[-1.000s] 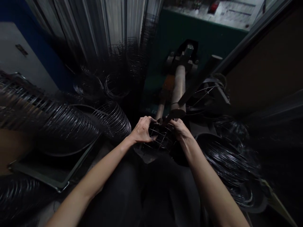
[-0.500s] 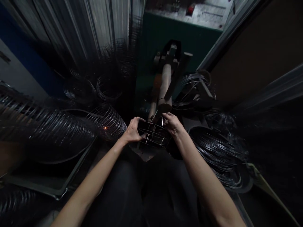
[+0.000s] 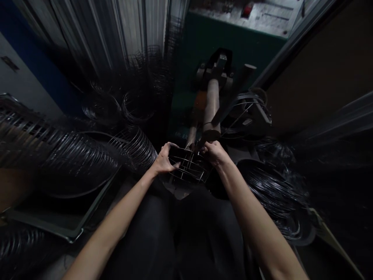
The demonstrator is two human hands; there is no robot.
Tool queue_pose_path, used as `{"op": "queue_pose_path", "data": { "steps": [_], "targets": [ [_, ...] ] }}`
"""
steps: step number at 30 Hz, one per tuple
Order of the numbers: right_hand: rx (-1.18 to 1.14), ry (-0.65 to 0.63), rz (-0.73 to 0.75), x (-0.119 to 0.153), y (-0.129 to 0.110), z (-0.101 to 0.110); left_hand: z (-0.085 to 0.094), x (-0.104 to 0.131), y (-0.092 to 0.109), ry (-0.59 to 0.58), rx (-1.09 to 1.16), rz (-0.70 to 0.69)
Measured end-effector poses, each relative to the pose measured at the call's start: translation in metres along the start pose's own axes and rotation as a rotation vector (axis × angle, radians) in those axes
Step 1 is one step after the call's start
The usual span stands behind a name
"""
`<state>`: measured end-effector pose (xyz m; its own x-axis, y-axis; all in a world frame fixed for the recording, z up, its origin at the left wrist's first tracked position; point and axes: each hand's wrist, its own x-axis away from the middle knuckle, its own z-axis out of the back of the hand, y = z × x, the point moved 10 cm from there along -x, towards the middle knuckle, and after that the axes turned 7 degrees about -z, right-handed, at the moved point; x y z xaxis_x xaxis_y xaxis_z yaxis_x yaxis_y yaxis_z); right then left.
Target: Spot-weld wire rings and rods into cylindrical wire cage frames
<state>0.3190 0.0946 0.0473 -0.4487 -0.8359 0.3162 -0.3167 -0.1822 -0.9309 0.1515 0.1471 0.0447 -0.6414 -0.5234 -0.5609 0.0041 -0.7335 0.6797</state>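
Note:
A round wire cage of thin metal rings joined by short cross wires is in front of me, just below the machine's arms. My left hand is closed on the cage's left side, its thumb on the near side and its fingers over the far rim. At the cage's far right edge, my right hand pinches a short thin wire, mostly hidden by the fingers. Close to those fingertips are the dark tip and the blunt end of the upper arm of a spot welder. The thinner lower arm reaches toward the cage.
The welder's green body carries a metal panel with a red button. Stacked wire rings and a green-edged bin are at left. Bundled wires lie in a round container at right. A dark bar slants beside the upper arm.
My view has shifted slightly, moving the machine rightward in the picture. My right fingers are now lower, closer to the cage rim. The cage has turned a little in my left hand.

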Motion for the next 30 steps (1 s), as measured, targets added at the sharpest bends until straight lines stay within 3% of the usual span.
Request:
{"op": "queue_pose_path", "data": {
  "steps": [10, 19, 23, 27, 30],
  "targets": [
    [0.010, -0.014, 0.084, -0.006, -0.003, -0.007, 0.004, -0.002, -0.008, 0.023, 0.066, -0.005],
    [-0.012, 0.046, -0.022, -0.004, 0.008, -0.005, 0.000, 0.001, -0.016, 0.020, 0.116, 0.015],
    [-0.013, 0.004, -0.116, -0.018, 0.011, -0.003, -0.001, -0.002, -0.016, -0.035, 0.098, 0.001],
    [-0.034, 0.042, -0.157, -0.036, -0.001, 0.010, -0.007, -0.005, -0.005, -0.123, -0.021, -0.066],
    [0.004, 0.068, -0.148, -0.027, -0.010, 0.018, -0.013, 0.005, 0.006, -0.201, -0.080, -0.161]
  ]
}}
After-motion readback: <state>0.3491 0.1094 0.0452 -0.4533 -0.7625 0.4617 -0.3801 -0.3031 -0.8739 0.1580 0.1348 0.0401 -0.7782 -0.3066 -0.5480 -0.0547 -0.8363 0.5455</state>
